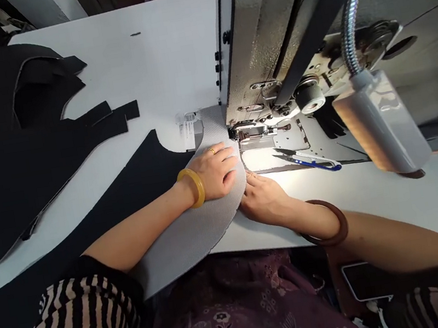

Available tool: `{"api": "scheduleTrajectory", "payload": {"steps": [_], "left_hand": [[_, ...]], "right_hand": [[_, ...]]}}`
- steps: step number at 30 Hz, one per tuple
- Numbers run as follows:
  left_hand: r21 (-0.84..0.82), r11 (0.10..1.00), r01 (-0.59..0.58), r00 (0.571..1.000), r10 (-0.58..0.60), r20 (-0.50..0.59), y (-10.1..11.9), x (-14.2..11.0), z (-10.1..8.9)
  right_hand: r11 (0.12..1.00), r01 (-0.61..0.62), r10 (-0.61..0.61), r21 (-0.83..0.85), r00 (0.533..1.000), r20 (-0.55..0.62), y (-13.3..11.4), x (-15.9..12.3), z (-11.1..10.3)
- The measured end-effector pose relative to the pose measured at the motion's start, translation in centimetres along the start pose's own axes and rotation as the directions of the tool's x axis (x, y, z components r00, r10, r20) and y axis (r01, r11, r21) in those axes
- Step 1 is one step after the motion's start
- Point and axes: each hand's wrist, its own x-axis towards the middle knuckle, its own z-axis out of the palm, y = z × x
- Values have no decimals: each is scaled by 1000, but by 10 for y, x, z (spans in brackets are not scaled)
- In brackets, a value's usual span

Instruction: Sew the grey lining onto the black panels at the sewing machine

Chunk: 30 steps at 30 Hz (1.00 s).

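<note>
A grey textured fabric piece [197, 234] with a curved edge runs under the sewing machine's presser foot [234, 132]; a black fabric panel [124, 195] adjoins it on the left. Flat on the grey fabric, just in front of the foot, lies my left hand [217, 171], fingers stretched out and a yellow bangle at the wrist. My right hand [264, 198] is at the fabric's right edge, fingers bent and closed on that edge, the fingertips partly hidden. Thread snips [310, 160] with a blue and white handle rest on the lit machine bed to the right.
Black fabric pieces [1, 154] are stacked on the white table [176, 54] at left. The sewing machine head [264, 29] rises at upper right, with a lamp [383, 124] hanging low on a flexible neck. A phone [370, 279] lies below the table edge.
</note>
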Motion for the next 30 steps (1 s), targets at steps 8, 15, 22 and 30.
{"api": "scheduleTrajectory", "payload": {"steps": [8,15,22,30], "left_hand": [[-13,1000,0,1000,0,-6,-6,14,8],[35,999,9,1000,-9,3,-3,13,4],[42,995,-87,995,86,42,-13,18,-1],[92,990,-106,992,99,76,-9,17,-2]], "right_hand": [[999,-49,48,-10,999,-12,12,1,0],[998,-53,53,15,998,22,9,-1,2],[995,-71,65,73,995,80,10,0,2],[1000,-25,24,-16,998,-54,5,6,0]]}}
